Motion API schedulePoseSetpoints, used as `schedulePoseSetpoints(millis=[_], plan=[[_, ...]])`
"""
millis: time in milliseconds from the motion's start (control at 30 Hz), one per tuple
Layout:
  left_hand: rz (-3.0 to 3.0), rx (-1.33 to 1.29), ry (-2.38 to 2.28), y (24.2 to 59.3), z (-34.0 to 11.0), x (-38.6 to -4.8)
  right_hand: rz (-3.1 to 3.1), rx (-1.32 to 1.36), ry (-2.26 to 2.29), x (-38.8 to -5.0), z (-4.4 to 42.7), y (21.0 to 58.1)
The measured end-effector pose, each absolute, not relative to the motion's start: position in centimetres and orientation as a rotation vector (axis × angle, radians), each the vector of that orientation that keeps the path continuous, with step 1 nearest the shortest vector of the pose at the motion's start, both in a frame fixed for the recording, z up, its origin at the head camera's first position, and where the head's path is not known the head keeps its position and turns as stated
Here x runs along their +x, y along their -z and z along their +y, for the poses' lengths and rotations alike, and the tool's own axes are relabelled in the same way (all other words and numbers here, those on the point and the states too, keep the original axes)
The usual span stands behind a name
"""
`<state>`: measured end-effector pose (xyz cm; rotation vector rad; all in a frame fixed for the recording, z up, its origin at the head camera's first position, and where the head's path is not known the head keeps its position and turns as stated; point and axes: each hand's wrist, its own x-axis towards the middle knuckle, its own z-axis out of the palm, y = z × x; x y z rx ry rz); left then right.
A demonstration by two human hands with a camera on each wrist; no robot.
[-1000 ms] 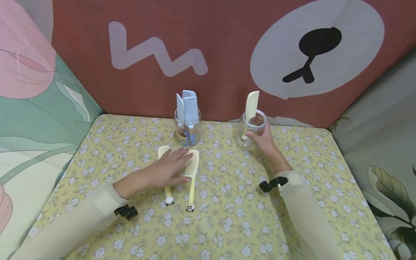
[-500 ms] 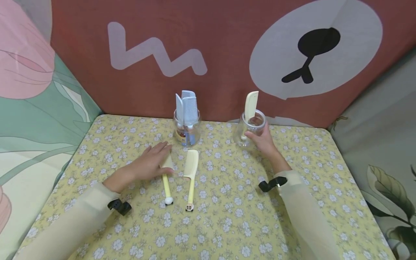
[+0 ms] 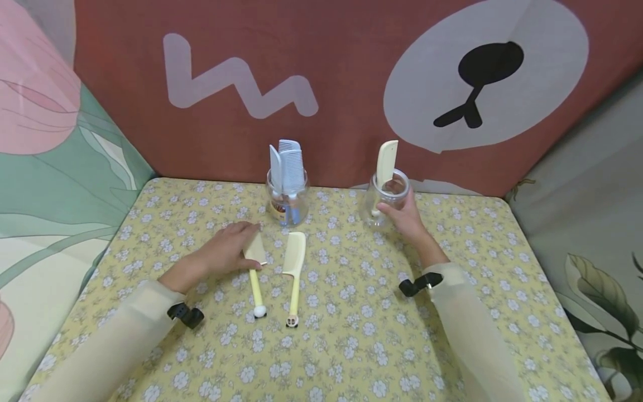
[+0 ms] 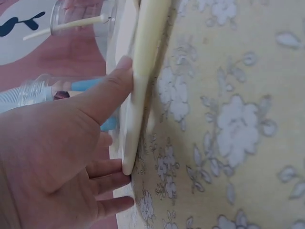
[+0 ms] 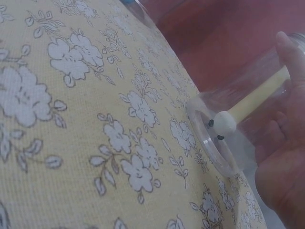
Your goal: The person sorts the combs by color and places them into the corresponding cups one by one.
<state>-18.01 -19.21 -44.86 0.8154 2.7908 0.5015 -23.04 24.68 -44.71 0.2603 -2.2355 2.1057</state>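
My left hand (image 3: 221, 251) is at a pale yellow comb (image 3: 256, 249) lying on the table, its thumb on one edge and its fingers at the far end. The left wrist view shows the thumb and fingertips touching this comb (image 4: 138, 95). A second pale yellow comb (image 3: 294, 254) lies flat just to the right. My right hand (image 3: 408, 220) grips a clear jar (image 3: 373, 205) that stands upright on the table. One pale yellow comb (image 3: 387, 162) leans inside that jar, its white animal-shaped handle end (image 5: 225, 125) at the bottom.
Another clear jar (image 3: 271, 204) at the back holds several light blue combs (image 3: 293, 170), handles down. A floral yellow cloth covers the table (image 3: 341, 335). Behind its back edge rises a red printed backdrop (image 3: 346, 111).
My left hand has moved left, off the right-hand comb and onto the left one, and its fingers have curled in around it. My right hand stays on the jar.
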Motion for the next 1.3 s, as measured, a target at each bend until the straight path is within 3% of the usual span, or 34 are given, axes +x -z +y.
schedulePoseSetpoints(millis=[300, 533, 1133, 1300], plan=[[2.726, 0.657, -0.645, 44.1, -19.5, -19.7, -2.241, 0.260, -2.093, -23.1, 24.7, 44.6], [2.658, 0.537, -1.008, 43.2, -19.7, -20.0, -2.248, 0.255, -2.089, -23.1, 24.7, 44.6], [2.175, 0.352, -1.754, 40.6, -16.5, -17.5, -2.249, 0.251, -2.085, -23.0, 24.6, 44.7], [2.009, 0.433, -1.867, 40.3, -15.5, -16.6, -2.260, 0.250, -2.066, -23.1, 24.6, 44.7]])
